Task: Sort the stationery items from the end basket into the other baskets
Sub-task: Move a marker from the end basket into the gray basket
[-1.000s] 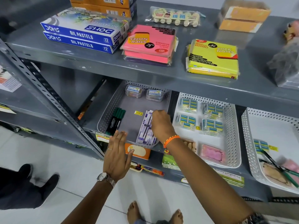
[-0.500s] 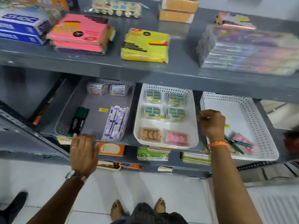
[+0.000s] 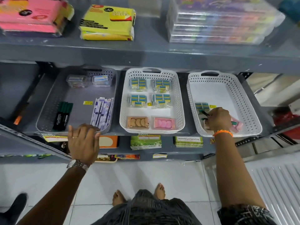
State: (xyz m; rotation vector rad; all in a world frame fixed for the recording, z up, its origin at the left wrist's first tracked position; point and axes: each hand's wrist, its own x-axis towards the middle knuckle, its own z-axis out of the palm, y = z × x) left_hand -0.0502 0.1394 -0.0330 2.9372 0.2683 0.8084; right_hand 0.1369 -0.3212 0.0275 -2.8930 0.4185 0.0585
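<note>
Three baskets stand side by side on the middle shelf. My right hand [image 3: 218, 119] is inside the right white basket [image 3: 243, 98], closed on a green pen [image 3: 204, 113]; a blue-yellow eraser pack [image 3: 201, 106] and a pink pack [image 3: 238, 125] lie beside it. My left hand [image 3: 82, 142] rests flat on the front rim of the grey basket [image 3: 48, 101], fingers apart. That basket holds green markers [image 3: 63, 114], wrapped pens [image 3: 102, 112] and two small clear boxes [image 3: 78, 80]. The middle white basket [image 3: 180, 101] holds eraser packs [image 3: 138, 83], tan erasers [image 3: 138, 122] and pink erasers [image 3: 164, 123].
The shelf above carries pink sticky notes [image 3: 30, 15], yellow sticky notes [image 3: 107, 21] and a stack of clear packs [image 3: 219, 21], and overhangs the baskets' far ends. Cards and boxes lie on the shelf below. Another person's shoe [image 3: 14, 207] is on the floor at the lower left.
My right hand left the wrapped pens in the grey basket, crossed to the right basket and closed on a green pen. My left hand stayed at the grey basket's front rim. The view shifted right.
</note>
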